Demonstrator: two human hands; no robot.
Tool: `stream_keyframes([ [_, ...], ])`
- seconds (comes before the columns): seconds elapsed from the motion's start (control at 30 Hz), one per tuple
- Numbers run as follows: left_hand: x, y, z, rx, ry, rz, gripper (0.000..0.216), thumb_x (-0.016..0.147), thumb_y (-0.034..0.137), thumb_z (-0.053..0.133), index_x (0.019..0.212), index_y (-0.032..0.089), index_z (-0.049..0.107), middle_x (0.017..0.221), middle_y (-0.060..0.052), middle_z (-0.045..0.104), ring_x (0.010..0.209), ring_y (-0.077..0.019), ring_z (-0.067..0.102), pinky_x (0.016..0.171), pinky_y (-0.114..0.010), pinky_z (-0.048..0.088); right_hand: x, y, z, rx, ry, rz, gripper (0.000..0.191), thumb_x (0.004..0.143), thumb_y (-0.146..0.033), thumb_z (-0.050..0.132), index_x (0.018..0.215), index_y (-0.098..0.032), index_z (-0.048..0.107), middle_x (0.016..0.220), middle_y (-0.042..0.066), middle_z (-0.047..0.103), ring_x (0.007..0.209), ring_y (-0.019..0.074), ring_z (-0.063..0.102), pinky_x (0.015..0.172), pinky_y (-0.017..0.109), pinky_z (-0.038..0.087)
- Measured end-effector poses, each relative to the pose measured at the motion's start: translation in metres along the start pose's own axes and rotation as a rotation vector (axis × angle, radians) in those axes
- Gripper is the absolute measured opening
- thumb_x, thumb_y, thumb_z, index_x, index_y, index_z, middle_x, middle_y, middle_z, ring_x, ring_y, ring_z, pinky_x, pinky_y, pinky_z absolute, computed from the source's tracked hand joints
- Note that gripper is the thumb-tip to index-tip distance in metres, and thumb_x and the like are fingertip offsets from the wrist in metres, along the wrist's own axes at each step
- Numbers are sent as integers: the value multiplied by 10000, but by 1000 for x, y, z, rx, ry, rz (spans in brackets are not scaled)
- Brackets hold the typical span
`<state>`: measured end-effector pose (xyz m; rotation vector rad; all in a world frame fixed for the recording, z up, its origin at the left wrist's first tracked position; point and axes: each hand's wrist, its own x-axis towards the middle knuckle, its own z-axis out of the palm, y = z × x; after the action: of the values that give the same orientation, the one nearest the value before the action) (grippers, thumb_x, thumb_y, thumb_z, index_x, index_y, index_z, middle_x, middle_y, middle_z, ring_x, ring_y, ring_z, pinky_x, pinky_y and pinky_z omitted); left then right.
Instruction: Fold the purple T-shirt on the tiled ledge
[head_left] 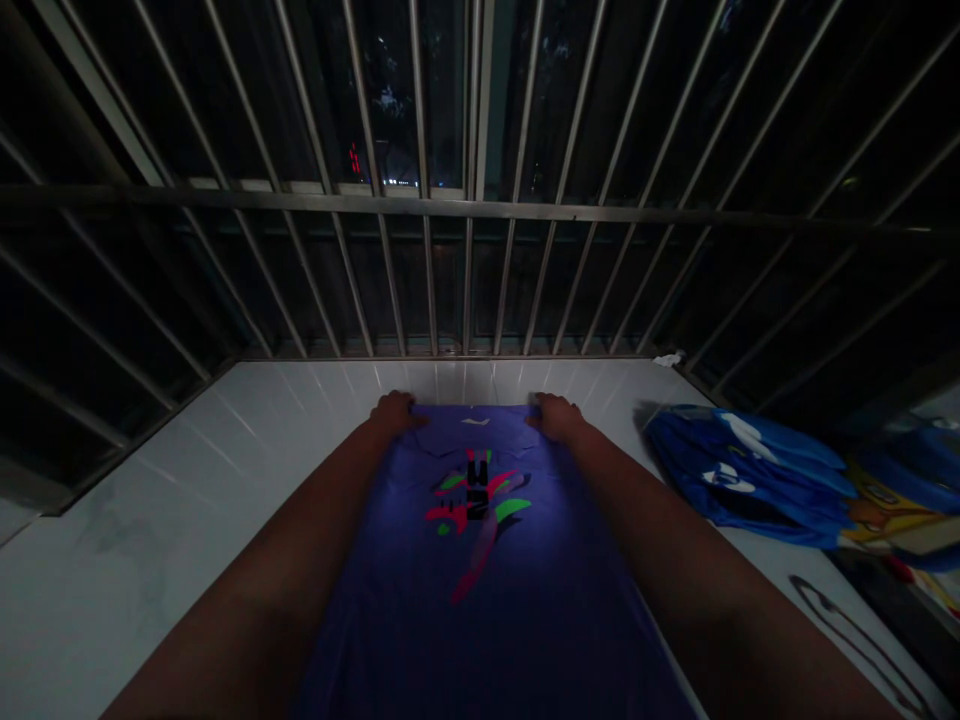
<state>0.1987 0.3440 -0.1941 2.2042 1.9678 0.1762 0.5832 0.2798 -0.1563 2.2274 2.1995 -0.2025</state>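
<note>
Both my left hand (391, 411) and right hand (556, 415) pinch the far corners of the purple shirt (480, 560) lying flat on the white tiled ledge (225, 440), so I'd keep tension even to avoid wrinkles.

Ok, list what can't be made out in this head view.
- Purple shirt: its lower part is cut off by the bottom edge.
- Left hand and right hand: fingertips curl over the shirt's far edge, so the grip is unclear.
- Blue fabric pile: too dark to tell what it is.
- Beyond the metal bars: night, only faint lights.
</note>
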Motion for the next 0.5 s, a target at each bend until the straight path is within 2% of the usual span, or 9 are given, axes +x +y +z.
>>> stream_keyframes([
  [0.1, 15, -1, 2, 29, -42, 47, 616, 824, 666, 824, 1173, 159, 824, 1316, -218, 755, 1282, -361, 672, 1043, -362, 513, 14, 9, 8, -1, -49, 6, 455, 1001, -445, 745, 1378, -194, 707, 1462, 209, 698, 1337, 377, 635, 1087, 544, 508],
  [0.17, 20, 1, -3, 34, -61, 82, 512, 837, 606, 829, 1068, 149, 830, 1216, -205, 787, 1209, -352, 705, 986, -347, 527, 16, 13, 7, 15, -44, -26, 344, 1012, -397, 732, 1284, -187, 746, 1406, 196, 726, 1307, 352, 652, 1079, 485, 514],
  [0.27, 17, 7, -18, 6, -51, 148, 372, 895, 502, 787, 1062, 171, 805, 1133, -150, 816, 1125, -319, 739, 941, -331, 536, 12, 17, -3, 68, 5, -109, 264, 1027, -331, 711, 1226, -160, 742, 1335, 188, 749, 1255, 292, 677, 1065, 363, 501],
  [0.4, -10, 11, -52, -59, 23, 225, 339, 964, 425, 729, 1211, 194, 753, 1179, -109, 818, 1097, -284, 753, 939, -325, 537, -11, 23, -31, 164, 109, -168, 242, 1084, -302, 612, 1261, -147, 665, 1144, 157, 786, 1045, 242, 732, 917, 302, 514],
  [0.5, -48, 10, -79, -122, 69, 320, 354, 964, 405, 746, 1269, 226, 745, 1179, -80, 820, 1077, -273, 756, 955, -331, 541, -45, 30, -55, 228, 183, -214, 194, 1061, -294, 633, 1229, -197, 628, 1083, 94, 780, 977, 224, 730, 869, 290, 507],
])
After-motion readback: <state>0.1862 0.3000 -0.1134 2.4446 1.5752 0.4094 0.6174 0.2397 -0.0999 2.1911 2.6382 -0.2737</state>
